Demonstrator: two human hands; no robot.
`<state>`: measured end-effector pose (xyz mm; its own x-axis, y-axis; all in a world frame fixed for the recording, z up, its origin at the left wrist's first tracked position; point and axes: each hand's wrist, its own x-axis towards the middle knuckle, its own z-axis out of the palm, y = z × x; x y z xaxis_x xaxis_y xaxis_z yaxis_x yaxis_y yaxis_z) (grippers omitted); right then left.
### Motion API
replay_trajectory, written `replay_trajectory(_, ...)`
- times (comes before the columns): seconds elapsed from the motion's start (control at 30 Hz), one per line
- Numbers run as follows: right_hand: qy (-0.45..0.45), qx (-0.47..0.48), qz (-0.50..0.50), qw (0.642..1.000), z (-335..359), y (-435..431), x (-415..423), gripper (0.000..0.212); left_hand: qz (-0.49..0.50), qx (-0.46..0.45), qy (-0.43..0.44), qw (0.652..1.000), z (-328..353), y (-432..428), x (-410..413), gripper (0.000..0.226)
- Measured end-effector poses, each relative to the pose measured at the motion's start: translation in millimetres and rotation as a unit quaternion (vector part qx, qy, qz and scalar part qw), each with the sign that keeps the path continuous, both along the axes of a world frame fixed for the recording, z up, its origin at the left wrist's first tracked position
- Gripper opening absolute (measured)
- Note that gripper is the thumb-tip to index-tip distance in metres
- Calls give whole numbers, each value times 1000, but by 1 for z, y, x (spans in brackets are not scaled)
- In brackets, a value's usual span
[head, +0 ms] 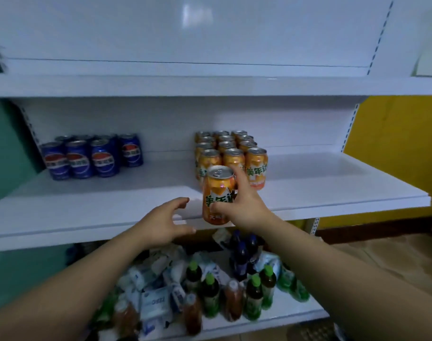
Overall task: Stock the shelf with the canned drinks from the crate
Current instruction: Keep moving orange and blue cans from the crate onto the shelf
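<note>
Orange can (217, 193) upright in right hand (242, 205), at the front lip of the middle shelf (87, 205); I cannot tell whether its base touches. Thumb pressed across the lower label, index finger running up the can's 3 o'clock side toward the rim, other fingers hidden behind it. Left hand (163, 225) at the can's 9 o'clock, just apart from it, fingers spread and loosely curved, holding nothing. Block of matching orange cans (232, 153) stands at 12 o'clock, just behind the held one. Blue cans (87, 156) grouped at 10 o'clock, well apart, same shelf. Green-capped bottles (210, 291) and packets at 6 o'clock on the shelf below.
</note>
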<state>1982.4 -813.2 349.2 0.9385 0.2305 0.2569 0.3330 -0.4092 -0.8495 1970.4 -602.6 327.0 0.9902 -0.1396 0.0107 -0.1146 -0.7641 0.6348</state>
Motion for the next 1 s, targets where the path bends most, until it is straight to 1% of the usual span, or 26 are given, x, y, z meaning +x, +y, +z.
replay_trajectory(0.13,10,-17,30,999,-7,45,15,96,47,130,-14,990,-4,53,2,74)
replay_trajectory(0.23,12,-29,33,999,-13,70,26,92,77,216,16,973,-12,82,12,71)
replay_trajectory(0.37,12,-24,25,999,-16,91,39,87,97,257,48,960,-22,103,33,63)
replay_trajectory(0.43,7,-40,19,999,-14,97,47,87,98,270,57,956,-20,104,44,63)
replay_trajectory(0.5,-15,-84,7,996,-9,102,51,97,91,289,67,950,-19,103,52,68)
replay_trajectory(0.57,-62,-158,-10,985,-4,104,50,105,87,299,69,948,-23,102,54,74)
replay_trajectory(0.63,-127,-244,-14,961,2,107,49,99,88,296,61,949,-26,102,54,76)
replay_trajectory(0.67,-144,-276,-14,950,5,109,52,94,89,294,56,950,-27,103,55,75)
replay_trajectory(0.73,-139,-303,-21,943,7,117,60,89,88,292,52,951,-27,104,54,74)
replay_trajectory(0.8,-118,-290,-31,949,5,127,70,88,89,288,49,952,-28,104,53,75)
replay_trajectory(0.9,-86,-227,-44,969,-4,142,88,90,90,287,50,952,-29,103,52,75)
replay_trajectory(1.0,-69,-182,-59,979,-10,157,107,92,92,284,48,953,-29,104,52,75)
